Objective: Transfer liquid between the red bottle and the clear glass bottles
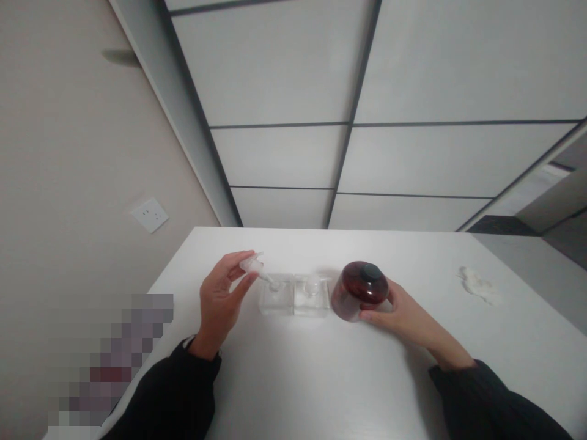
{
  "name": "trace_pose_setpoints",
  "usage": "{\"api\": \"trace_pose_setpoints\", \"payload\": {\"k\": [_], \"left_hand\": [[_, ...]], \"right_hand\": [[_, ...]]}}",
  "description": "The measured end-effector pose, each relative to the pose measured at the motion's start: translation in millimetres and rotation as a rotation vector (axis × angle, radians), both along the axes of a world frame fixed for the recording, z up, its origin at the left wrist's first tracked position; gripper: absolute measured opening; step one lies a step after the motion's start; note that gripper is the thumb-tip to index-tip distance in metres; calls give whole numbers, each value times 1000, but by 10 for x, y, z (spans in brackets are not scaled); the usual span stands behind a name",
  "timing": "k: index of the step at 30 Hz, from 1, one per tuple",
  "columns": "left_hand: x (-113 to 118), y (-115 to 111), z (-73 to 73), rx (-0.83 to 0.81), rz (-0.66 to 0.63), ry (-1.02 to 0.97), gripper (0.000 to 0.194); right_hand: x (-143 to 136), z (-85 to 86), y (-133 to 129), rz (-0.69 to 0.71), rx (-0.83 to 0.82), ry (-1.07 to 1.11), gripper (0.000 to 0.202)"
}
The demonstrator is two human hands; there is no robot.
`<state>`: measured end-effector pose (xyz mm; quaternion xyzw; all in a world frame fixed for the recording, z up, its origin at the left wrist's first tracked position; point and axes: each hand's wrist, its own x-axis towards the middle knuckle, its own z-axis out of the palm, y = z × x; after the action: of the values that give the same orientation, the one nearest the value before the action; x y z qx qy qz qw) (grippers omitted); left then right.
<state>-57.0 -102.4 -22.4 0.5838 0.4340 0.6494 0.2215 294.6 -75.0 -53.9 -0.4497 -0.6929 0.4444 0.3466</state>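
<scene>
Between thumb and fingers, my left hand point(224, 293) pinches a small clear plastic piece point(252, 264), held above and left of two clear square containers. The left container point(276, 300) and the right container point(312, 304) stand side by side on the white table point(293, 373). A rounded clear part shows at the top of the right one. My right hand point(397, 311) grips a dark red, translucent round bottle point(358, 290) with a black cap point(371, 272), just right of the containers. Its fingers behind the bottle are hidden.
A crumpled white item point(479, 286) lies on the right part of the table. Beyond the back edge stand white panelled doors point(293, 156). A wall with a socket point(150, 214) is at the left, above a pixelated patch.
</scene>
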Motion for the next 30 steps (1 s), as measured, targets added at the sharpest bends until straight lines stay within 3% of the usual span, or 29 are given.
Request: {"api": "trace_pose_setpoints", "payload": {"k": [5,13,30], "left_hand": [[-8,8,-19,35,41,37,24],[17,-7,10,-1,-5,23,36],[5,-12,-24,70,70,83,32]], "right_hand": [[2,7,4,5,8,0,81],[-9,46,-8,6,17,-5,78],[-2,53,-10,1,15,-16,76]]}}
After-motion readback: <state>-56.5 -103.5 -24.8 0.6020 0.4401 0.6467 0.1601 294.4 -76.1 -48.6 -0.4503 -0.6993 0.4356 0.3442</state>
